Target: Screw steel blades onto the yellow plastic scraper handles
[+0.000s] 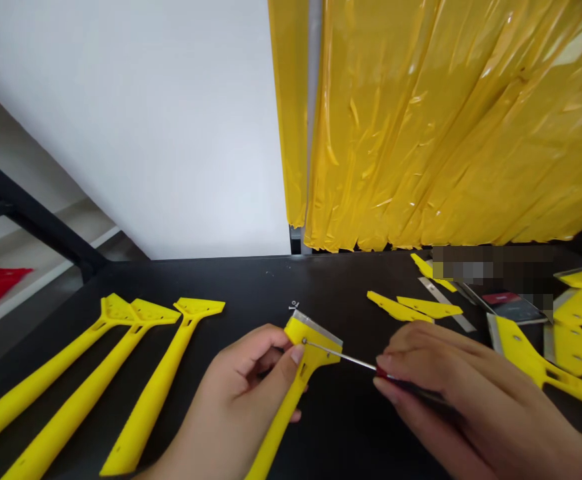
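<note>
**One piece in hand, others laid out on both sides**

The left hand [238, 390] gripped a yellow plastic scraper [303, 373] by its neck, thumb and fingers wrapped about the head end, with the handle running down toward the lower edge of the view. A steel blade [315, 325] sat along the scraper's far edge. The right hand [445, 393] held a red-handled screwdriver [341, 358] low and nearly level, its thin shaft reaching across so the tip met a small screw [304, 341] on the scraper head. The hands stood apart, joined only through the tool on the scraper. Whether the screw was turning could not be told.

The work sat just above the near edge of a black bench [251, 280]. Two tiny screws [294, 305] lay beyond it.

State of the layout: three yellow scrapers [85, 393] lay side by side at left, their heads showing no blade. On the right, a loose group of yellow blade covers [395, 307] lay beside a bare steel strip [445, 303]. Further right, one yellow scraper [525, 353] showed a steel blade at its head, and more yellow scrapers [578, 347] lay overlapping at the edge of the view. A dark packet [513, 308] lay among them, partly blurred out. Behind everything hung a yellow plastic sheet [445, 120].
</note>
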A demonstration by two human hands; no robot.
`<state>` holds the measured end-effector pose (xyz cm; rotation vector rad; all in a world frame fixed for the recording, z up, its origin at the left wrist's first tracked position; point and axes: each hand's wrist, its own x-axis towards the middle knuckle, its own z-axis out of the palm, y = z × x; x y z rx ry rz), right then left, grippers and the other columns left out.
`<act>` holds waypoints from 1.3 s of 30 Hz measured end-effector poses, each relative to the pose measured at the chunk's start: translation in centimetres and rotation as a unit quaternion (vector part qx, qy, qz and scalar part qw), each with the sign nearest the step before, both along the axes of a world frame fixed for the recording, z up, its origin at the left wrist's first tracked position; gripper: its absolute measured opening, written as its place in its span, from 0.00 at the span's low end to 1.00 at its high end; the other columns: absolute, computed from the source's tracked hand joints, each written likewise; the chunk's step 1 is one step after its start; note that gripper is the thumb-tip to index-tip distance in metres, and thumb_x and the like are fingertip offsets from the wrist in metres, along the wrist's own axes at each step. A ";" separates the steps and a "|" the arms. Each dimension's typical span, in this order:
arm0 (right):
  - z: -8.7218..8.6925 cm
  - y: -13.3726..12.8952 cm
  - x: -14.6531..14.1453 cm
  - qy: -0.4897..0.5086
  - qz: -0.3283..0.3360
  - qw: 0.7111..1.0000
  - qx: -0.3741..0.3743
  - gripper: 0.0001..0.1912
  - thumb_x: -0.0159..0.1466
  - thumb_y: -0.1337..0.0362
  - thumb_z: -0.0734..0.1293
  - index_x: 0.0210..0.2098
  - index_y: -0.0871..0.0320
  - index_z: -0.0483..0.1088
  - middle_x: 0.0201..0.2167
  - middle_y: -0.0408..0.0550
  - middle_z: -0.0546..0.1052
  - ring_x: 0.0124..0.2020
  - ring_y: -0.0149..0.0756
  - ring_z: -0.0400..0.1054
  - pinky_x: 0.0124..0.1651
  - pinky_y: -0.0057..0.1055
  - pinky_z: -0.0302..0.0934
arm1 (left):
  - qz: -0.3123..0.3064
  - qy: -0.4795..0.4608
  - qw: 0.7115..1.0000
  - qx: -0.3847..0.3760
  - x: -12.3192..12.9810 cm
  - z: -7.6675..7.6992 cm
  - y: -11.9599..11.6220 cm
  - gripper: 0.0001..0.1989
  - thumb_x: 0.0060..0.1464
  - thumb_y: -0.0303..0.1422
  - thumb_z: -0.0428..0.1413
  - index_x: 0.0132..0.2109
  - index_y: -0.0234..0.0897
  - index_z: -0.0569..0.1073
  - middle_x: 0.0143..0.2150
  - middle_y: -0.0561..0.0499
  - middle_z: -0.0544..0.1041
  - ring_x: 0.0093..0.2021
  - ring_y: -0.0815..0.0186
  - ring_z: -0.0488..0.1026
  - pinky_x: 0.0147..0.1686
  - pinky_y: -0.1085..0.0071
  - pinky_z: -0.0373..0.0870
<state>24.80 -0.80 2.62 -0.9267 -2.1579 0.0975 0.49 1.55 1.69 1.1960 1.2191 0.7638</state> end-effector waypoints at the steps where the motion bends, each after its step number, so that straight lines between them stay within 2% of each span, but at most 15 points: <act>1: 0.0 -0.1 -0.2 -0.018 -0.020 0.999 0.031 0.09 0.69 0.73 0.66 0.46 0.55 0.70 0.35 0.47 0.82 0.37 0.39 0.77 0.41 0.34 0.72 | -0.003 0.003 1.000 0.011 -0.1 0.0 0.0 0.16 0.61 0.47 0.61 0.35 0.40 0.76 0.30 0.52 0.74 0.33 0.62 0.74 0.29 0.71 0.80; 4: -0.2 -0.4 -0.5 -0.061 -0.060 0.993 0.079 0.04 0.72 0.69 0.63 0.45 0.56 0.68 0.37 0.49 0.82 0.37 0.41 0.77 0.40 0.37 0.69 | -0.003 0.013 0.999 0.033 -0.1 -0.1 0.1 0.16 0.62 0.48 0.60 0.35 0.40 0.75 0.30 0.53 0.72 0.32 0.64 0.71 0.28 0.72 0.80; 8: -0.4 -0.7 -0.4 -0.094 -0.073 0.991 0.055 0.05 0.73 0.69 0.60 0.43 0.55 0.66 0.30 0.45 0.77 0.29 0.39 0.73 0.33 0.37 0.66 | -0.001 0.027 0.998 0.051 0.0 0.0 0.0 0.16 0.62 0.48 0.60 0.34 0.41 0.74 0.30 0.54 0.69 0.30 0.65 0.69 0.26 0.72 0.79; 13: -0.5 -0.8 -0.3 -0.090 -0.062 0.992 0.058 0.04 0.75 0.67 0.59 0.45 0.54 0.64 0.31 0.45 0.78 0.29 0.38 0.74 0.32 0.37 0.65 | -0.006 0.053 0.996 0.074 -0.2 -0.1 -0.1 0.17 0.63 0.48 0.59 0.32 0.41 0.73 0.30 0.54 0.68 0.29 0.65 0.68 0.24 0.73 0.77; 17: -0.3 -0.9 -0.7 -0.108 -0.076 0.991 0.034 0.04 0.75 0.68 0.59 0.43 0.53 0.64 0.28 0.43 0.76 0.26 0.37 0.72 0.28 0.35 0.63 | -0.003 0.064 0.995 0.081 -0.3 -0.2 0.1 0.18 0.63 0.48 0.58 0.31 0.41 0.71 0.28 0.56 0.67 0.27 0.67 0.66 0.22 0.75 0.74; 22: -0.8 -1.1 -0.6 -0.104 -0.090 0.990 0.044 0.04 0.76 0.66 0.57 0.47 0.55 0.63 0.34 0.48 0.79 0.31 0.38 0.75 0.31 0.35 0.66 | -0.002 0.060 0.995 0.076 -0.2 -0.3 0.3 0.17 0.63 0.48 0.58 0.32 0.41 0.71 0.28 0.56 0.68 0.27 0.66 0.66 0.23 0.74 0.73; 25: -1.1 -1.1 -0.5 -0.106 -0.101 0.988 0.047 0.04 0.77 0.65 0.57 0.46 0.54 0.62 0.32 0.46 0.78 0.28 0.38 0.74 0.29 0.36 0.64 | 0.001 0.059 0.996 0.074 -0.4 -0.4 0.3 0.18 0.62 0.49 0.58 0.32 0.41 0.70 0.28 0.55 0.69 0.28 0.65 0.67 0.23 0.73 0.75; 28: -1.0 -0.9 -0.5 -0.119 -0.080 0.990 0.019 0.06 0.77 0.66 0.56 0.42 0.52 0.61 0.27 0.41 0.74 0.23 0.35 0.71 0.26 0.33 0.62 | 0.001 0.062 0.995 0.077 -0.5 -0.5 0.3 0.18 0.62 0.49 0.58 0.32 0.41 0.71 0.28 0.55 0.69 0.28 0.65 0.66 0.24 0.74 0.74; 31: -0.8 -0.7 -0.6 -0.103 -0.095 0.990 0.016 0.06 0.77 0.64 0.55 0.44 0.53 0.62 0.30 0.43 0.76 0.26 0.35 0.73 0.28 0.32 0.64 | 0.003 0.065 0.995 0.071 -0.5 -0.5 0.3 0.18 0.62 0.49 0.58 0.32 0.41 0.71 0.28 0.56 0.68 0.28 0.66 0.65 0.23 0.75 0.73; 34: -0.6 -0.4 -0.5 -0.112 -0.082 0.990 0.006 0.07 0.77 0.64 0.57 0.41 0.52 0.62 0.27 0.41 0.74 0.24 0.34 0.70 0.26 0.31 0.62 | 0.000 0.067 0.995 0.075 -0.4 -0.4 0.2 0.18 0.62 0.49 0.58 0.32 0.41 0.72 0.27 0.56 0.68 0.27 0.67 0.65 0.23 0.75 0.73; 36: -0.5 -0.3 -0.4 -0.117 -0.081 0.990 0.009 0.06 0.77 0.62 0.57 0.45 0.54 0.63 0.31 0.43 0.76 0.28 0.36 0.73 0.28 0.32 0.64 | 0.001 0.065 0.995 0.072 -0.3 -0.4 0.2 0.17 0.62 0.49 0.58 0.33 0.41 0.72 0.28 0.56 0.68 0.27 0.67 0.65 0.23 0.75 0.72; 39: -0.5 -0.2 -0.3 -0.120 -0.075 0.990 -0.007 0.05 0.76 0.65 0.58 0.44 0.54 0.63 0.32 0.43 0.76 0.29 0.35 0.73 0.30 0.32 0.64 | 0.006 0.060 0.996 0.062 -0.2 -0.4 0.3 0.17 0.62 0.49 0.58 0.34 0.41 0.73 0.28 0.56 0.69 0.28 0.66 0.66 0.23 0.75 0.73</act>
